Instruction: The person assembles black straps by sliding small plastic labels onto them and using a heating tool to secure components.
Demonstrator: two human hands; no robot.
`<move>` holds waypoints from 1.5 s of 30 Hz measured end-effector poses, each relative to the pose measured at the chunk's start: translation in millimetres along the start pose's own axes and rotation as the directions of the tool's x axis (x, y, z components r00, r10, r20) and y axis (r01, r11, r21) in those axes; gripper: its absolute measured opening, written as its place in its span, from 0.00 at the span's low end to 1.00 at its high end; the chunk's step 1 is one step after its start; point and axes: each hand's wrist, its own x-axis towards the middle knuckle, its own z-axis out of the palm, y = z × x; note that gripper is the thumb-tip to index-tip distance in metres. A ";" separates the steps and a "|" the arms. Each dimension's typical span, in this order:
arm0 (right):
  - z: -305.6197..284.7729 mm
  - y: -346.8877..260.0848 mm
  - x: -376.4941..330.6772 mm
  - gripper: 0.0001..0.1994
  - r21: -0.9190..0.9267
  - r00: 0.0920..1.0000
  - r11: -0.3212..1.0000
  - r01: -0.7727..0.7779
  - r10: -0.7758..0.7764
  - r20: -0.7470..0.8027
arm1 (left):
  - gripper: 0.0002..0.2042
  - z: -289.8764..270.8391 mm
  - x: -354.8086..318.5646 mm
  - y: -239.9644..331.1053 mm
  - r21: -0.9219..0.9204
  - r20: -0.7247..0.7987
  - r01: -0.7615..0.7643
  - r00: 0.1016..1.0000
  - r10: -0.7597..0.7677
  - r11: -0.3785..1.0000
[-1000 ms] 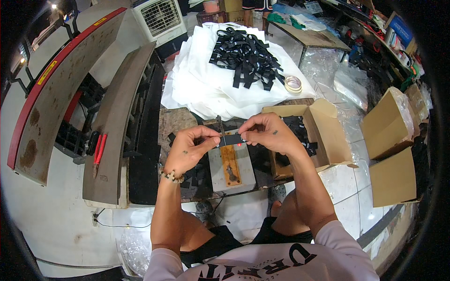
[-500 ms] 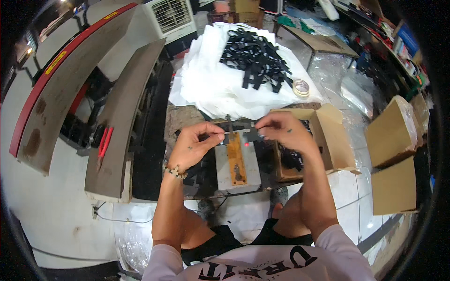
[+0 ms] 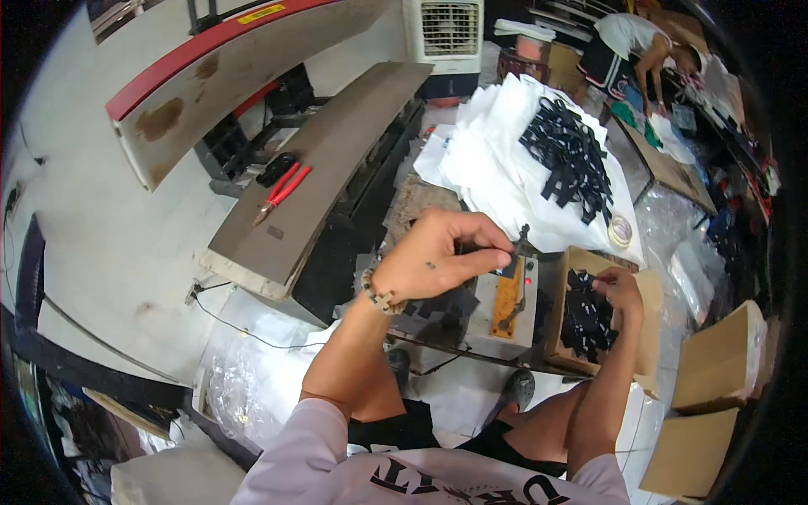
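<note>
My left hand point(image 3: 450, 257) hovers over the near-left side of a small pale machine point(image 3: 523, 316) with an orange-yellow plate point(image 3: 507, 299) and a red light. Its thumb and forefinger are pinched together; a small dark bit shows under the fingertips, too small to name. To the right, my right hand point(image 3: 623, 292) reaches over an open cardboard box point(image 3: 646, 337). Its fingers are bent closed, touching or just above the black fabric strips point(image 3: 587, 316) inside. What they hold, if anything, is hidden.
Beyond the machine, a heap of black strips point(image 3: 568, 156) lies on stacked white sheets point(image 3: 488, 160), with a tape roll point(image 3: 620, 231) beside it. Red-handled pliers point(image 3: 284, 192) rest on the long press bed point(image 3: 337, 160) at left. Another person point(image 3: 631, 50) bends over at the far right.
My hands have come apart from the black strip held between them over the machine. The right hand has moved right to the box. The view has turned left.
</note>
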 end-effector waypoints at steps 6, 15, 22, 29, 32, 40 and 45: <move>-24.7 -145.5 -86.0 0.12 0.546 0.881 0.697 0.465 -0.299 -0.368 | 0.07 12.5 -20.0 27.4 0.118 -0.004 -0.176 0.984 0.178 0.977; 24.6 -235.7 -187.0 0.17 0.699 0.771 0.564 0.440 -0.636 0.028 | 0.07 31.1 -81.2 11.7 -0.057 -0.124 -0.085 0.989 0.077 0.995; 47.9 -234.4 -175.9 0.12 0.731 0.769 0.534 0.425 -0.638 0.020 | 0.08 -17.6 -148.1 -19.3 -0.195 -0.407 0.164 0.884 -0.232 0.967; 57.1 -232.3 -179.1 0.11 0.737 0.775 0.536 0.412 -0.632 0.026 | 0.08 -35.3 -178.0 -16.8 -0.121 -0.536 0.165 0.819 -0.204 0.979; 59.9 -234.6 -180.9 0.09 0.748 0.777 0.528 0.403 -0.629 0.026 | 0.08 -35.5 -183.9 -9.7 -0.089 -0.581 0.146 0.796 -0.171 0.985; 51.0 -285.2 -163.3 0.08 0.693 0.690 0.412 0.592 -0.703 -0.172 | 0.11 -21.5 -208.7 -8.2 -0.147 -0.610 0.043 0.782 -0.125 0.988; 18.1 -352.4 -177.2 0.08 0.605 0.429 0.408 0.684 -0.895 0.118 | 0.26 -6.9 -198.8 -3.5 -0.104 -0.451 -0.043 0.892 -0.009 0.994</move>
